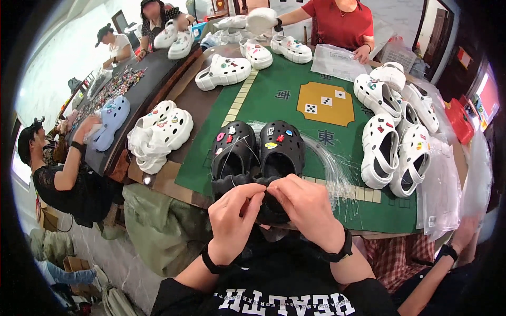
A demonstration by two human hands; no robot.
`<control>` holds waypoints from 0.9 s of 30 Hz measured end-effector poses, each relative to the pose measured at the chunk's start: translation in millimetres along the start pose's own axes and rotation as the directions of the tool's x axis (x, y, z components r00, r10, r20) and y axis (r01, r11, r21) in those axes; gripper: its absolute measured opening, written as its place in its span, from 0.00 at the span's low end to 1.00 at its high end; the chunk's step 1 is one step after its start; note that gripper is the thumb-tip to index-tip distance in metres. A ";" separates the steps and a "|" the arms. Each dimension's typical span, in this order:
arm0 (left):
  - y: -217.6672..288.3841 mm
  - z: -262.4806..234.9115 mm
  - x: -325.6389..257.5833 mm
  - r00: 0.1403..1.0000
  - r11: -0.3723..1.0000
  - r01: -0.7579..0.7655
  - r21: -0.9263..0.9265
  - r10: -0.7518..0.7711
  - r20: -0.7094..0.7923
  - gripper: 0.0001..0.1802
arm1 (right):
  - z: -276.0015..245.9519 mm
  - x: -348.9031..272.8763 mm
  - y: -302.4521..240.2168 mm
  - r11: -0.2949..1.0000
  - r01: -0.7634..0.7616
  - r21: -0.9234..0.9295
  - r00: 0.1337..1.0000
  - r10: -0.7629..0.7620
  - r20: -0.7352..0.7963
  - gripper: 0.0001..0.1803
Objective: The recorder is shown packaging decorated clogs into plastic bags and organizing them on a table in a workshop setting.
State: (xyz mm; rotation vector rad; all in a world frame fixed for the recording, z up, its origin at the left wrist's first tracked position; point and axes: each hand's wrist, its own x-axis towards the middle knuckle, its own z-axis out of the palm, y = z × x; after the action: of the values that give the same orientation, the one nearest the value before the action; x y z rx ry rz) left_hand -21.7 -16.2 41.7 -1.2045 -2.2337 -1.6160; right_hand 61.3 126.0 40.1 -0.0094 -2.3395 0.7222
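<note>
Two black clogs (232, 150) with colourful charms stand side by side in front of me, heels toward me. At their heels my left hand (234, 218) and my right hand (305, 210) meet fingertip to fingertip. Both pinch what looks like a thin clear plastic strand (252, 150), part of which shows over the clogs; its ends are hidden in my fingers. My hands cover part of the heel straps. To the right of the clogs, a loose bundle of clear plastic strands (337, 176) fans out across the green mat (253, 105).
White clogs with charms (380, 150) crowd the table's right side; more (224, 71) stand at the left and far edge. Clear plastic bags (440, 179) lie at the right edge. A person in red (340, 23) works opposite; another person handles a blue clog (110, 124) at left.
</note>
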 end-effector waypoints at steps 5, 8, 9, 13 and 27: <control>-1.3 -0.1 1.2 0.992 0.989 -0.114 0.096 0.108 0.062 0.05 | 2.2 -3.8 -2.9 0.997 0.006 -0.071 0.999 -0.003 0.037 0.05; -3.5 -0.2 -1.3 0.990 0.983 -0.132 0.124 0.125 0.063 0.06 | 5.7 -6.6 -3.2 0.996 0.015 -0.092 0.999 -0.011 0.036 0.05; -3.1 2.6 0.7 0.987 0.984 -0.149 0.100 0.142 0.073 0.06 | 4.7 -8.3 -1.4 0.994 0.019 -0.109 0.999 -0.015 0.038 0.05; 0.3 -1.2 -1.4 0.996 0.992 -0.044 0.119 0.034 0.083 0.04 | 11.1 -11.8 -0.4 0.992 0.034 -0.123 0.998 -0.026 0.063 0.06; -9.9 -12.6 -7.7 0.981 0.981 -0.192 -0.002 0.192 -0.016 0.07 | -5.1 -11.2 0.1 0.996 0.012 0.091 0.972 0.010 -0.235 0.08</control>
State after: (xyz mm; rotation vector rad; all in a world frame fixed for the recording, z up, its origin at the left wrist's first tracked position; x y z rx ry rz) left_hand -27.3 -31.9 35.5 -1.3570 -2.0340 -1.5506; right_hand 73.1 126.5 36.3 -0.0502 -2.0790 0.7835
